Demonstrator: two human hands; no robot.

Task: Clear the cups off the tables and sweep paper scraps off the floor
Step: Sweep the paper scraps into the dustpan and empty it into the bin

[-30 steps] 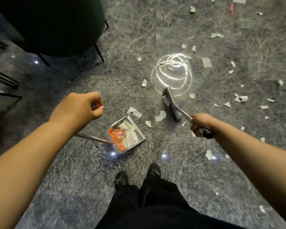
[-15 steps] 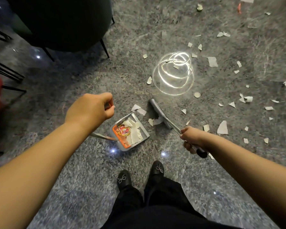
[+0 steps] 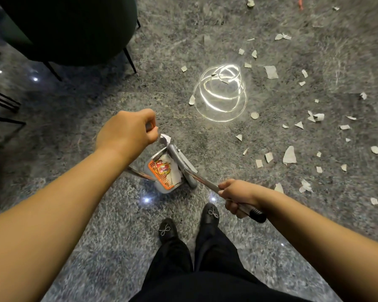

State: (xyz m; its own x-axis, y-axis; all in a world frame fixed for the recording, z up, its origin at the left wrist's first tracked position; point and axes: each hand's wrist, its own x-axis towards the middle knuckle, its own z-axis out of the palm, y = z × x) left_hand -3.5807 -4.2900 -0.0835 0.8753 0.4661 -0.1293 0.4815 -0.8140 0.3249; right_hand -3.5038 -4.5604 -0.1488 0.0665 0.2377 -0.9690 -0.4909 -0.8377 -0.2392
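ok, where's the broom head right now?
Head view, centre: the broom head lies across the mouth of the dustpan, just ahead of the shoes, between the left hand and the right hand.

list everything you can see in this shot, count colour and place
grey metal dustpan: one, holds white scraps and an orange wrapper, floor centre
grey broom head: one, at the dustpan's mouth
silver broom handle with black end cap: one, centre right
white paper scraps: many, scattered on the right
round white disc: one, right of the light rings
dark green chair: one, top left
speckled grey floor: throughout
black shoes: two, bottom centre
left hand: grips the dustpan handle
right hand: grips the broom handle
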